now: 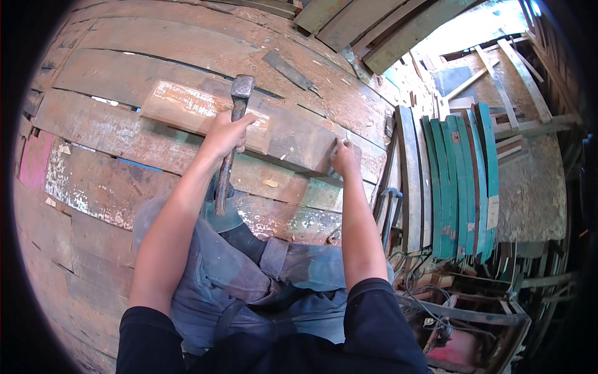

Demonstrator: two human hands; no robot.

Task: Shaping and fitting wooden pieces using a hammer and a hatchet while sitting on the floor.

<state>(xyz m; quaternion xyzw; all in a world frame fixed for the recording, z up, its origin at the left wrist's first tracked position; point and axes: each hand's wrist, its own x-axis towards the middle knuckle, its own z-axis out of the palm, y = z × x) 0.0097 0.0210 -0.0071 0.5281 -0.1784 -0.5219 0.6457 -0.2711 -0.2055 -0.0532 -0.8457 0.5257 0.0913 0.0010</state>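
My left hand [225, 134] is wrapped around the wooden handle of a hammer [242, 87]. Its worn metal head points away from me, and the handle end hangs over my knee. Under the hammer a short reddish board [187, 100] with flaking white paint lies on a longer, thick wooden beam [300, 138]. Near the beam's right end my right hand [346, 157] is closed, fingertips together against the wood. Whatever those fingers pinch, if anything, is too small to make out.
I sit cross-legged on a plank floor [112, 193] with gaps and scattered wood chips. A dark loose strip [289, 73] lies beyond the beam. Green boards [458, 181] stand stacked at right, above a cluttered frame with cables [436, 305]. More planks [374, 25] lie at the far side.
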